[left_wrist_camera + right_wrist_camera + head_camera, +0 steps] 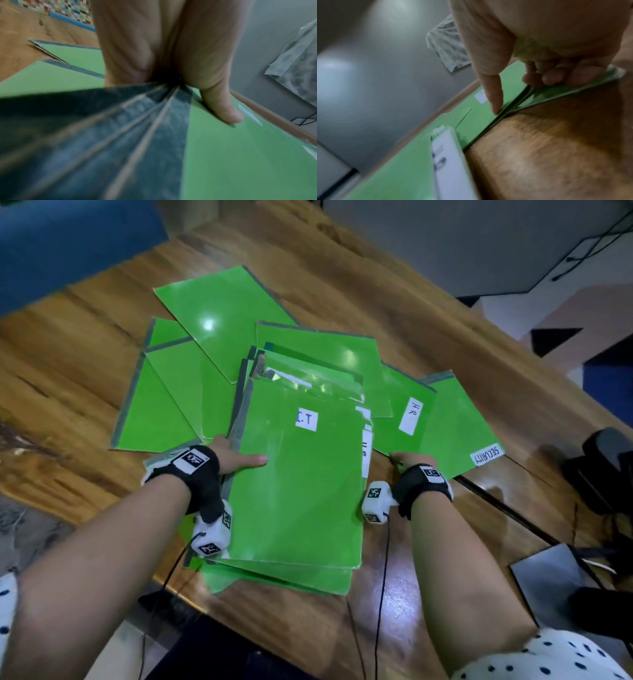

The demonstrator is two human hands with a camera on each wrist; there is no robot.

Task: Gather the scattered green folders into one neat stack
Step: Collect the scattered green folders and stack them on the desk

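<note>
Several green folders lie fanned over the wooden table [445, 344]. My left hand [239, 458] grips the left edge of the middle stack, topped by the folder labelled I.T [298, 484]; the thumb [221, 106] lies on its cover and the fingers are hidden under the grey spines [137, 142]. My right hand [406, 458] pinches the near edge of the folder labelled H.R [400, 419], with the thumb [494, 97] on top and the fingers [556, 77] curled under. Beneath it to the right lies the folder labelled SECURITY [459, 429].
More green folders lie loose at the far left [154, 409] and at the back [222, 326]. The stack's near end overhangs the table's front edge [274, 580]. A black object [603, 470] and a dark flat panel [555, 580] sit off the table's right side.
</note>
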